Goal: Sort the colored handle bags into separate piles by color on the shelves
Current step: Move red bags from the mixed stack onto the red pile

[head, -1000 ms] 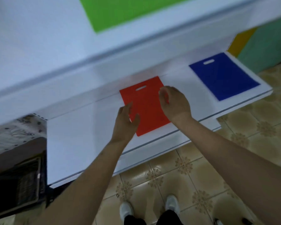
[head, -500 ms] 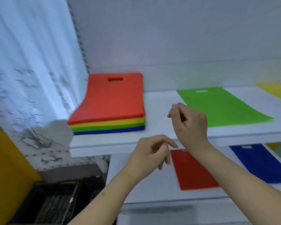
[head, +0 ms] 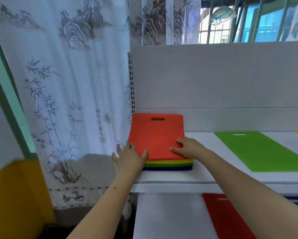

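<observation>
Up on the upper shelf [head: 205, 180] sits the stack [head: 168, 163] of handle bags, its far end curling up the back panel, a red bag [head: 155, 135] on top. Left hand [head: 130, 156] rests at the stack's near left corner, fingers spread, thumb lying on the red bag. Right hand [head: 187, 147] presses flat on the stack's right edge, fingers straight. Right of the stack lies a green bag [head: 265, 149]; below the stack, on the lower shelf [head: 162, 216], another red one [head: 225, 216]

1. A shop-like room: white retail shelving [head: 179, 180] with a slotted upright [head: 131, 80] beyond the hands.
2. A bamboo-print curtain [head: 67, 100] hangs left of them; barred window [head: 231, 23] above.
</observation>
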`<move>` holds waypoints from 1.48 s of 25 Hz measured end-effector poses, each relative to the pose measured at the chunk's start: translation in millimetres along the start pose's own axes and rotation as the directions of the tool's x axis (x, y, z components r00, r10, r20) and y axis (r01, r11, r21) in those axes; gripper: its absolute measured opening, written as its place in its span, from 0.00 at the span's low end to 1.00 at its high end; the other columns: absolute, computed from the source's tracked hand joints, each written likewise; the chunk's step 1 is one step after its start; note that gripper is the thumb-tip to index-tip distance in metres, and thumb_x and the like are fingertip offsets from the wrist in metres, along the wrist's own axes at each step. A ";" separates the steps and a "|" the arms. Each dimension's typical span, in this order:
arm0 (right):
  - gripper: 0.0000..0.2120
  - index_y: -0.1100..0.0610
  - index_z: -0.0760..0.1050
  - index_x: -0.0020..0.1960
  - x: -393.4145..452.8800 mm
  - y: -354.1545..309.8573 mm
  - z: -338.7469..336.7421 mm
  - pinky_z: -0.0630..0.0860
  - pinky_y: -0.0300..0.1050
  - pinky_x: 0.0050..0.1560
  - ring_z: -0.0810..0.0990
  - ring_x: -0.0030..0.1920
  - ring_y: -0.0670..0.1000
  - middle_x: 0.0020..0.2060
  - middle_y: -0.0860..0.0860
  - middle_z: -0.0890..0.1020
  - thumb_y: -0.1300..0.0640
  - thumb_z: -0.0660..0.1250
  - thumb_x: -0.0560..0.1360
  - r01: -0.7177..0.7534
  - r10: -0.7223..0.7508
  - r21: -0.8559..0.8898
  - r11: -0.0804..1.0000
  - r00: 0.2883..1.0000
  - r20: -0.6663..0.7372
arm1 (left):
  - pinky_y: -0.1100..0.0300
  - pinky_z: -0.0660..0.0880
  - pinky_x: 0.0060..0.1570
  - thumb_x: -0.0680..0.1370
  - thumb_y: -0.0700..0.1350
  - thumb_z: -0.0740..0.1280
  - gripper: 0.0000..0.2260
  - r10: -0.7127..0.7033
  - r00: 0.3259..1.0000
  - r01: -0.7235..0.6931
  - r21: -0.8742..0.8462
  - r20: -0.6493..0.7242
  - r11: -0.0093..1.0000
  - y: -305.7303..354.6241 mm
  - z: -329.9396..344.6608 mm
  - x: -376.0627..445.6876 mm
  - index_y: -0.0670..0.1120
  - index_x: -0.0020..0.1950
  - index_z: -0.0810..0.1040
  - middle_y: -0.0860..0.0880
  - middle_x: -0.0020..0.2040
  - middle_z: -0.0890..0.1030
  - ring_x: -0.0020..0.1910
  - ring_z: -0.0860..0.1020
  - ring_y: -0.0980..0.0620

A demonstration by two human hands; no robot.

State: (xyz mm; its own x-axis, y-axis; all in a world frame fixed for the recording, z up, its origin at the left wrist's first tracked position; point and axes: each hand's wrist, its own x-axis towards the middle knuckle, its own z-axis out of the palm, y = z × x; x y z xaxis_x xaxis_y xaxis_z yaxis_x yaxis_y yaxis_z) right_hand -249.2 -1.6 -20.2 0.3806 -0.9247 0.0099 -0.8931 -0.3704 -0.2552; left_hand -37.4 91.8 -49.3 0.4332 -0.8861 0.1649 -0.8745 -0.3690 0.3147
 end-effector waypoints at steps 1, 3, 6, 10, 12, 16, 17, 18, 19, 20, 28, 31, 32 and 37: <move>0.34 0.51 0.67 0.72 -1.4 0.4 -0.3 0.68 0.51 0.67 0.70 0.68 0.54 0.70 0.50 0.71 0.32 0.60 0.74 -0.009 0.009 -0.009 1.000 0.999 -0.048 | 0.37 0.46 0.72 0.79 0.64 0.53 0.30 0.036 0.999 -0.036 0.028 -0.028 0.999 0.4 1.7 0.4 0.46 0.75 0.65 0.50 0.79 0.55 0.78 0.47 0.42; 0.25 0.50 0.76 0.61 -5.7 -1.0 -5.5 0.74 0.47 0.57 0.77 0.58 0.52 0.58 0.49 0.79 0.34 0.63 0.73 0.011 -0.023 -0.074 0.997 0.987 -0.162 | 0.38 0.43 0.73 0.81 0.59 0.52 0.24 0.104 0.993 -0.098 0.093 -0.059 0.991 3.3 0.6 -1.3 0.48 0.72 0.70 0.51 0.78 0.59 0.79 0.48 0.45; 0.19 0.52 0.79 0.46 -8.8 -4.9 -11.6 0.74 0.45 0.45 0.78 0.48 0.52 0.44 0.48 0.80 0.36 0.65 0.72 0.026 -0.022 0.017 1.000 0.973 -0.229 | 0.42 0.41 0.74 0.83 0.53 0.52 0.19 0.219 0.966 -0.202 0.130 -0.139 0.971 9.2 -3.6 -5.4 0.49 0.66 0.76 0.51 0.75 0.67 0.78 0.53 0.47; 0.39 0.61 0.68 0.68 -1.9 9.0 -14.5 0.71 0.50 0.62 0.74 0.64 0.58 0.63 0.57 0.75 0.30 0.60 0.72 -0.157 0.272 0.470 0.869 0.944 -0.188 | 0.56 0.56 0.73 0.83 0.49 0.57 0.17 0.267 0.924 -0.347 -0.303 -0.274 0.888 5.6 -2.9 -26.6 0.49 0.69 0.75 0.44 0.75 0.67 0.75 0.62 0.45; 0.40 0.63 0.67 0.69 1.5 24.9 -16.4 0.74 0.50 0.60 0.77 0.61 0.58 0.62 0.58 0.77 0.35 0.68 0.70 -0.230 0.417 0.762 0.605 0.907 -0.058 | 0.63 0.60 0.69 0.82 0.48 0.59 0.15 0.283 0.891 -0.427 -0.442 -0.354 0.789 -0.3 -4.5 -43.3 0.51 0.68 0.76 0.47 0.74 0.68 0.72 0.66 0.49; 0.05 0.61 0.79 0.47 0.0 66.6 -18.7 0.74 0.37 0.24 0.79 0.26 0.47 0.28 0.51 0.81 0.60 0.71 0.73 -0.168 0.534 0.983 0.068 0.839 0.106 | 0.78 0.57 0.63 0.81 0.50 0.60 0.16 0.387 0.845 -0.533 -0.525 -0.369 0.664 -0.5 -12.7 -74.5 0.56 0.68 0.75 0.55 0.73 0.65 0.71 0.64 0.59; 0.02 0.61 0.78 0.45 -5.1 77.5 -18.2 0.73 0.37 0.23 0.78 0.24 0.47 0.27 0.52 0.81 0.63 0.70 0.73 -0.150 0.579 0.987 0.060 0.811 0.088 | 0.79 0.60 0.62 0.80 0.50 0.62 0.16 0.396 0.849 -0.528 -0.568 -0.350 0.631 3.4 -13.5 -83.0 0.57 0.68 0.75 0.56 0.73 0.65 0.70 0.65 0.60; 0.02 0.60 0.77 0.44 -11.6 87.9 -17.4 0.74 0.38 0.25 0.78 0.26 0.48 0.30 0.53 0.80 0.64 0.69 0.73 -0.122 0.611 0.991 0.057 0.789 0.062 | 0.75 0.64 0.61 0.79 0.49 0.65 0.15 0.384 0.865 -0.498 -0.639 -0.322 0.586 7.7 -11.6 -91.4 0.58 0.66 0.76 0.57 0.71 0.66 0.69 0.66 0.60; 0.03 0.59 0.77 0.42 -21.3 98.4 -16.9 0.75 0.41 0.29 0.78 0.29 0.51 0.33 0.54 0.80 0.64 0.70 0.72 -0.102 0.646 0.991 0.085 0.763 0.024 | 0.70 0.68 0.61 0.78 0.49 0.67 0.14 0.345 0.899 -0.425 -0.732 -0.270 0.532 13.9 -8.1 -101.0 0.59 0.64 0.77 0.57 0.69 0.68 0.66 0.69 0.59; 0.03 0.58 0.77 0.40 -32.2 109.5 -15.9 0.76 0.44 0.34 0.79 0.33 0.54 0.34 0.55 0.80 0.63 0.70 0.71 -0.080 0.675 0.986 0.146 0.737 -0.040 | 0.64 0.71 0.60 0.77 0.49 0.69 0.13 0.285 0.941 -0.305 -0.822 -0.182 0.482 20.7 -3.8 -110.2 0.59 0.61 0.77 0.56 0.65 0.70 0.63 0.71 0.59; 0.13 0.57 0.73 0.55 -164.8 173.5 26.9 0.68 0.48 0.43 0.77 0.48 0.59 0.46 0.57 0.80 0.50 0.58 0.77 -0.380 0.638 0.512 0.770 0.468 -0.612 | 0.50 0.80 0.53 0.76 0.38 0.70 0.13 0.365 0.732 0.410 -0.800 0.575 0.439 69.0 105.8 -169.6 0.42 0.60 0.76 0.45 0.51 0.85 0.50 0.84 0.45; 0.11 0.55 0.70 0.49 -202.6 205.6 65.1 0.66 0.48 0.36 0.74 0.39 0.57 0.35 0.51 0.75 0.48 0.55 0.79 -0.462 0.586 0.370 0.806 0.530 -0.614 | 0.51 0.80 0.51 0.76 0.40 0.70 0.08 0.316 0.659 0.444 -0.692 0.683 0.569 75.6 158.9 -186.6 0.41 0.54 0.81 0.42 0.50 0.85 0.49 0.83 0.43; 0.12 0.55 0.71 0.48 -209.1 221.1 76.3 0.66 0.47 0.34 0.74 0.37 0.56 0.34 0.50 0.75 0.48 0.55 0.79 -0.462 0.585 0.364 0.809 0.572 -0.575 | 0.52 0.80 0.48 0.77 0.40 0.69 0.08 0.295 0.633 0.465 -0.657 0.715 0.593 76.7 175.5 -191.5 0.41 0.55 0.80 0.42 0.50 0.85 0.47 0.83 0.44; 0.14 0.56 0.77 0.43 -219.7 310.7 137.5 0.76 0.46 0.42 0.79 0.39 0.51 0.37 0.51 0.81 0.48 0.60 0.79 -0.457 0.576 0.408 0.791 0.781 -0.241 | 0.59 0.79 0.42 0.79 0.39 0.66 0.07 0.229 0.475 0.497 -0.474 0.849 0.727 84.5 251.1 -216.7 0.46 0.56 0.77 0.45 0.50 0.83 0.45 0.81 0.50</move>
State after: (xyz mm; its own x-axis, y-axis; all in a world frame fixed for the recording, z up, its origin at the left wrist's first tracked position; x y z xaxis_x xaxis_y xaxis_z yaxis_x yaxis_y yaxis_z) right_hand -577.3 98.6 -234.6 -0.2745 -0.9570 0.0940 -0.7823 0.1654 -0.6005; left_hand -259.9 182.2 -293.2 -0.1797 -0.7441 -0.6435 -0.3167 -0.5755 0.7540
